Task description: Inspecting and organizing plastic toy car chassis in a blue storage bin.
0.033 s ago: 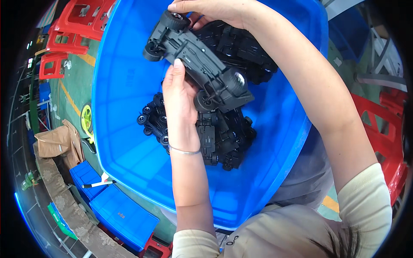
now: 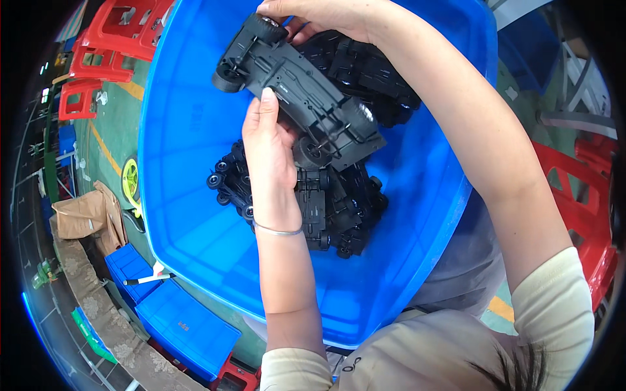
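Observation:
My left hand (image 2: 270,140) grips a dark grey toy car chassis (image 2: 290,85) from below, its thumb pressed on the underside. The chassis is turned wheels toward me and lies slanted above a blue tub (image 2: 189,215). At the car's upper end, my right hand (image 2: 326,19) has a fingertip on a wheel (image 2: 264,29), with the other fingers curled near it. Part of the right hand's grip is hidden. Beneath my hands, several black toy car chassis (image 2: 313,212) are heaped in the tub, and more (image 2: 372,68) lie at its far side.
Red plastic stools (image 2: 107,62) stand at the far left, and red seats (image 2: 577,195) at the right. Left of the tub are a yellow-green wheel (image 2: 130,181), a brown paper bag (image 2: 81,215) and blue boxes (image 2: 186,326) with a marker pen (image 2: 150,279) on top.
The chassis has turned slightly in my hands, its underside tilting a little differently. My left hand has shifted slightly to the left. The rest of the scene looks the same.

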`<state>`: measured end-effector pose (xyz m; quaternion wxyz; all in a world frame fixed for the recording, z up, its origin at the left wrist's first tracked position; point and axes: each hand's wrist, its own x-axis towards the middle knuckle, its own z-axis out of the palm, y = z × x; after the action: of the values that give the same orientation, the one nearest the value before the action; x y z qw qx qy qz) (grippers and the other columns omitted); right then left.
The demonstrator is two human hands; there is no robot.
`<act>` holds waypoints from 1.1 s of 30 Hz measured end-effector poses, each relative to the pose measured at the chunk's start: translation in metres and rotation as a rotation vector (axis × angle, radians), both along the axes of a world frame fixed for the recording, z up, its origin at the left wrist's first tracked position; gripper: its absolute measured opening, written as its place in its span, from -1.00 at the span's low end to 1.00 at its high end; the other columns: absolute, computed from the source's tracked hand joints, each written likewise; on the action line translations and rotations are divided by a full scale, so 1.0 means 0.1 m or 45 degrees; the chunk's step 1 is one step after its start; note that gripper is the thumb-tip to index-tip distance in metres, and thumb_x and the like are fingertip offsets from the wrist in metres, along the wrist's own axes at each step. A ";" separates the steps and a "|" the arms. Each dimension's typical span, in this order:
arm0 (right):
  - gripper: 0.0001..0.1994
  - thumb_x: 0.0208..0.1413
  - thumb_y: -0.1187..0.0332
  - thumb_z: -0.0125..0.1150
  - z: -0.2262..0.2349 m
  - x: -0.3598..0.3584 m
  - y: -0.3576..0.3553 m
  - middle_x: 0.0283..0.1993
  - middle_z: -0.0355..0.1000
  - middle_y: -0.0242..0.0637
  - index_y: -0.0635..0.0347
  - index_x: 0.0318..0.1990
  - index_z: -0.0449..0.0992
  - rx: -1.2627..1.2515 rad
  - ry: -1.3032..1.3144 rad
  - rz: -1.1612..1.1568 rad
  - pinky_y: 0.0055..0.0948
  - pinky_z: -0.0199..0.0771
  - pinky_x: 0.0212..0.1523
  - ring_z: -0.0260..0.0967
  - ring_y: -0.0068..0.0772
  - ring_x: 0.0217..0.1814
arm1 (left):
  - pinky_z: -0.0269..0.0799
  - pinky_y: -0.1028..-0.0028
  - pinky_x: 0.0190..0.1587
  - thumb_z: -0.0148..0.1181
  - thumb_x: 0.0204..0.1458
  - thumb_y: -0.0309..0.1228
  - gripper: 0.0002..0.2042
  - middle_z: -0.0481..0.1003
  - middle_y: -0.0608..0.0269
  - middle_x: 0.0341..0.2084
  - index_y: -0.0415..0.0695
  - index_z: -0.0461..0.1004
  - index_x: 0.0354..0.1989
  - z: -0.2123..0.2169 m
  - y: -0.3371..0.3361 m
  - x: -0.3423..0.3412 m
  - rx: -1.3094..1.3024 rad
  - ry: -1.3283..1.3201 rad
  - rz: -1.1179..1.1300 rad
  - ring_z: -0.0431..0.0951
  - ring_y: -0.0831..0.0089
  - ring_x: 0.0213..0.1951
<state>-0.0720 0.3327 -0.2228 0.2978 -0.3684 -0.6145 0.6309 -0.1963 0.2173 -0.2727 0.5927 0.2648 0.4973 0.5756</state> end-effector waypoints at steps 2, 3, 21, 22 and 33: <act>-0.80 -0.03 0.34 -0.17 -0.04 -0.02 0.02 -0.51 0.26 -0.35 0.26 -0.43 0.35 -0.076 -0.004 -0.051 -0.61 0.24 -0.51 0.17 -0.54 -0.54 | 0.31 0.47 -0.29 -0.10 -0.05 -0.25 -0.74 0.37 0.23 -0.39 -0.20 0.28 -0.30 0.08 -0.01 0.03 -0.006 0.081 0.014 0.38 0.49 -0.35; -0.80 -0.03 0.34 -0.17 -0.05 -0.04 0.02 -0.51 0.26 -0.35 0.26 -0.43 0.35 -0.078 -0.003 -0.048 -0.61 0.24 -0.51 0.17 -0.54 -0.54 | 0.31 0.47 -0.30 -0.09 -0.05 -0.25 -0.73 0.37 0.24 -0.40 -0.19 0.28 -0.28 0.10 -0.02 0.03 -0.010 0.165 0.028 0.38 0.50 -0.35; -0.81 -0.03 0.39 -0.20 -0.04 -0.05 0.01 -0.48 0.27 -0.31 0.27 -0.37 0.36 -0.126 -0.037 -0.034 -0.58 0.27 -0.46 0.20 -0.49 -0.48 | 0.31 0.47 -0.30 -0.10 -0.05 -0.29 -0.78 0.38 0.22 -0.35 -0.18 0.27 -0.31 0.09 -0.03 0.00 -0.053 0.159 -0.022 0.39 0.47 -0.32; -0.80 -0.03 0.41 -0.21 -0.02 -0.05 -0.01 -0.46 0.27 -0.29 0.28 -0.35 0.35 -0.132 -0.039 -0.038 -0.56 0.28 -0.44 0.22 -0.46 -0.46 | 0.31 0.47 -0.30 -0.10 -0.05 -0.29 -0.78 0.38 0.22 -0.35 -0.18 0.27 -0.31 0.09 -0.03 0.00 -0.053 0.158 -0.021 0.39 0.47 -0.32; -0.79 -0.03 0.43 -0.25 -0.02 -0.05 -0.03 -0.39 0.30 -0.21 0.32 -0.31 0.32 -0.159 -0.060 0.002 -0.46 0.31 -0.36 0.26 -0.36 -0.38 | 0.35 0.49 -0.36 -0.11 -0.04 -0.25 -0.74 0.38 0.24 -0.41 -0.18 0.27 -0.27 0.00 -0.05 -0.01 -0.031 0.195 -0.001 0.40 0.51 -0.38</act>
<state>-0.0772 0.3296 -0.2248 0.2592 -0.4004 -0.5810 0.6595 -0.1978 0.2120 -0.2731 0.5563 0.3011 0.5480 0.5473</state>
